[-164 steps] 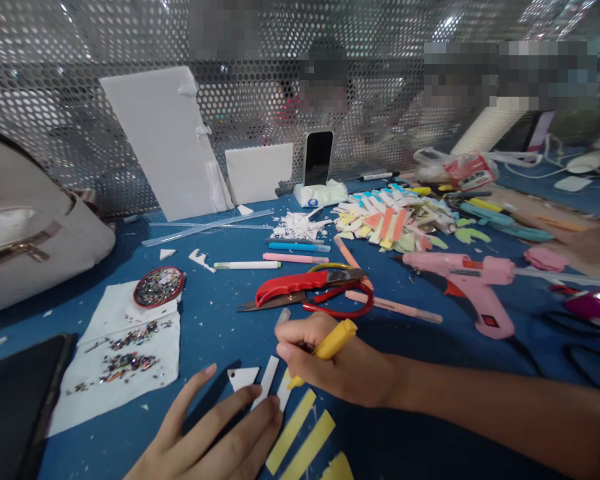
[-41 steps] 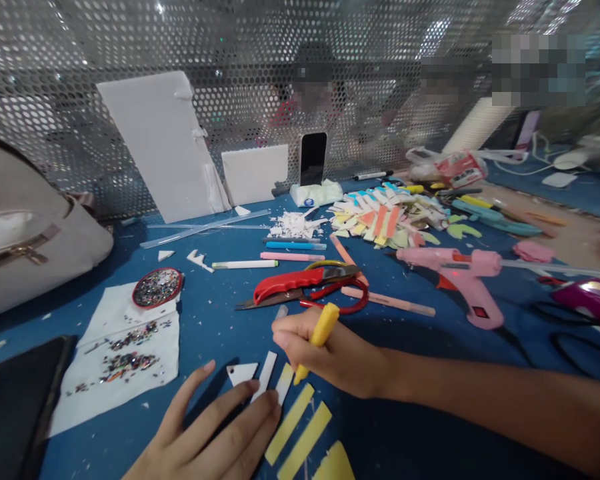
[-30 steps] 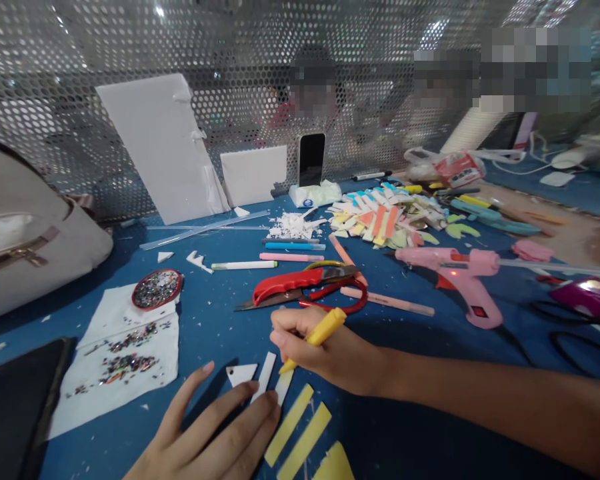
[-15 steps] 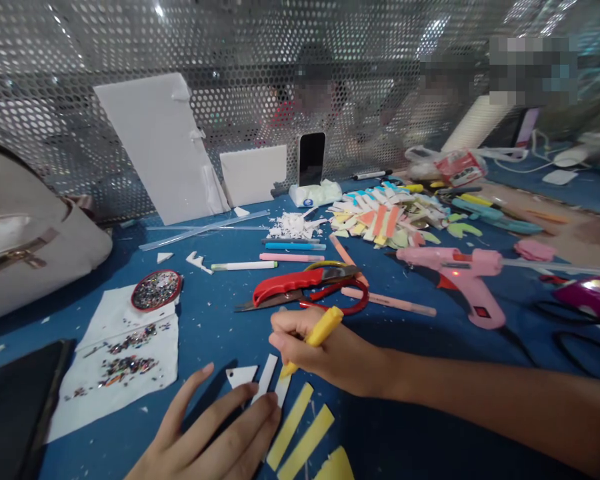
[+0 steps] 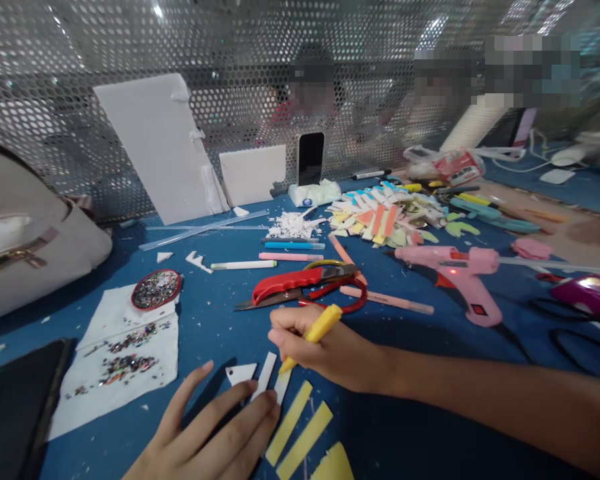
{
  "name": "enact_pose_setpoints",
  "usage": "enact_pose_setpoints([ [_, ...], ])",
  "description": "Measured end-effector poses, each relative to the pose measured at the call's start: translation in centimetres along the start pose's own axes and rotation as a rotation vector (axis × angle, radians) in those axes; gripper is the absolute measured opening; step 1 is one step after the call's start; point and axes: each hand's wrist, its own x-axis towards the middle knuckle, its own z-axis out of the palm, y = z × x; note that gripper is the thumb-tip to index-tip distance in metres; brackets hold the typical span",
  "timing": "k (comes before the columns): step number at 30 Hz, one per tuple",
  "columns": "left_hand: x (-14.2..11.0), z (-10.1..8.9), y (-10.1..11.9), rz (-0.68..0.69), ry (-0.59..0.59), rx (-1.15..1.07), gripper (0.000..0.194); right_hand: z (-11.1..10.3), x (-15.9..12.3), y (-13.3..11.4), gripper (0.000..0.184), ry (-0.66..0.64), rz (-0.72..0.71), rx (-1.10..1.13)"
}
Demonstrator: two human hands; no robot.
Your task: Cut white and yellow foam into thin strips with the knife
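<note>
A yellow marker [image 5: 324, 324] is gripped in my right hand [image 5: 325, 350], its tip down on a narrow white strip [image 5: 281, 385] that shows some yellow near the tip. My left hand [image 5: 220, 433] lies on the blue table with fingers spread, fingertips resting on the lower ends of that strip and of a second white strip [image 5: 265, 375]. Beside them sits a white triangular piece [image 5: 241, 375] with a dark dot. To the right lie yellow strips [image 5: 305, 441] and a curved yellow piece [image 5: 334, 465], partly cut off by the frame.
Red-handled scissors [image 5: 300, 287] lie beyond my right hand, with several markers [image 5: 293, 257] behind. A pink glue gun [image 5: 455, 273] lies at right. Coloured strips [image 5: 380, 213] are heaped farther back. At left are a paper with beads [image 5: 130, 363], a dark phone [image 5: 23, 400] and a bag [image 5: 35, 240].
The marker and my right hand have shifted very slightly, with the tip still on the white strip. My left hand stays in place.
</note>
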Motion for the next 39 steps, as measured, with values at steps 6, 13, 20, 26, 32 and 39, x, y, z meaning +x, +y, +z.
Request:
enact_pose_setpoints([
  [6,0.34,-0.23,0.18,-0.049,0.000,-0.046,0.038,-0.04,-0.05,0.07,0.040,-0.013,0.006,-0.003],
  [13,0.45,-0.48,0.27,-0.052,-0.010,-0.043,0.037,-0.04,-0.08,-0.04,0.041,-0.020,-0.016,-0.017],
  [20,0.35,-0.40,0.20,-0.046,-0.021,-0.041,0.036,0.06,-0.05,0.16,0.043,-0.014,-0.012,0.004],
  [26,-0.01,-0.26,0.17,-0.027,-0.035,-0.022,0.036,0.02,-0.08,0.20,0.043,-0.018,-0.014,0.006],
  [32,0.08,-0.51,0.17,-0.035,-0.048,-0.056,0.050,0.02,-0.09,0.19,0.043,-0.019,-0.007,0.008],
  [39,0.30,-0.40,0.22,-0.042,-0.034,-0.035,0.033,0.05,-0.07,0.25,0.043,-0.009,-0.041,0.008],
])
